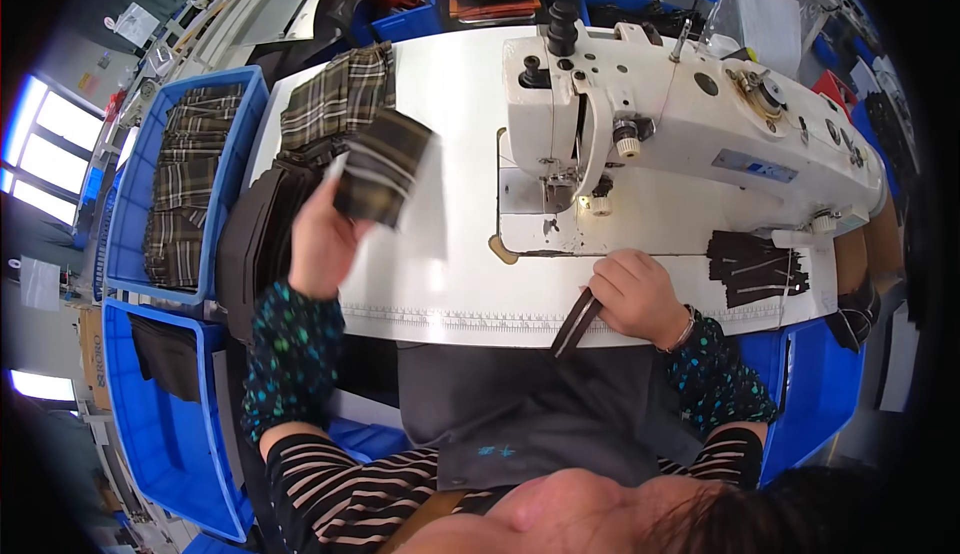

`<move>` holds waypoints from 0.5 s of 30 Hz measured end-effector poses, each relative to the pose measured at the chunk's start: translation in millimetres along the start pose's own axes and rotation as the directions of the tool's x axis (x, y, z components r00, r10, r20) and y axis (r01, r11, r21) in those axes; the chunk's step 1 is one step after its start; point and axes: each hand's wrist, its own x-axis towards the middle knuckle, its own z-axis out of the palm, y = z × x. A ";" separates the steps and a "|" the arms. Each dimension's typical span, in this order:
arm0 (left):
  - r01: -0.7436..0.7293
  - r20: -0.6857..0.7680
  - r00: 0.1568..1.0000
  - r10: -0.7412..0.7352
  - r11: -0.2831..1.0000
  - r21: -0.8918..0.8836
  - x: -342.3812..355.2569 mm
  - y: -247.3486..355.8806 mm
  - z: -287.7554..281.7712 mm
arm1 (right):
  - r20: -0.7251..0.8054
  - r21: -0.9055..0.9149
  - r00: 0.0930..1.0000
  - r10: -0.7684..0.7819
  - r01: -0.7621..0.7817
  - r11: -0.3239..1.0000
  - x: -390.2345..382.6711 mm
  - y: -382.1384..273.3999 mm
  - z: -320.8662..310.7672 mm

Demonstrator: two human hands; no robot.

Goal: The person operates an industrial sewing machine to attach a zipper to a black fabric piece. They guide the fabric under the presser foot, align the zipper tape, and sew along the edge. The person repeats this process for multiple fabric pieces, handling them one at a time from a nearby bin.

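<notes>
Left of centre, your left hand (328,244) pinches plaid fabric (385,169), likely light and floppy, best held by edges; your right hand (638,296) closes on a dark strip (574,328).

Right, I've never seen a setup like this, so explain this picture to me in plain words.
There is no robot here. The picture comes from a wide fisheye camera on the worker's head, looking down, so straight edges look bent.

The left hand holds up a piece of plaid cloth. The right hand, near the table's front edge, holds a dark strip with pale lines.

On the white table stands a sewing machine. More plaid pieces lie on the left, and a bundle of dark strips on the right. A blue bin beside the table holds plaid cloth too.
</notes>
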 end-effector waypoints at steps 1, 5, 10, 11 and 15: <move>0.085 0.023 0.996 -0.086 0.994 0.063 -22.6 -30.3 -7.2 | -0.045 0.012 0.998 -0.033 0.034 0.999 9.5 -0.5 0.5; 0.455 0.194 0.871 -0.452 0.890 0.033 -91.6 -83.2 12.4 | -0.101 0.071 0.989 -0.105 0.113 0.991 45.8 -16.3 5.1; 0.137 0.313 0.834 -0.455 0.720 0.681 -82.9 -89.1 23.6 | 0.009 0.103 0.994 -0.113 0.111 0.988 39.0 -2.0 27.2; 0.055 0.321 0.835 -0.447 0.649 0.759 -77.5 -85.4 28.3 | 0.011 0.083 0.991 -0.136 0.134 0.987 40.2 5.5 27.3; -0.456 0.514 0.834 -0.201 0.274 0.847 -52.5 -84.3 58.5 | 0.019 0.084 0.981 -0.194 0.192 0.978 56.0 34.3 19.1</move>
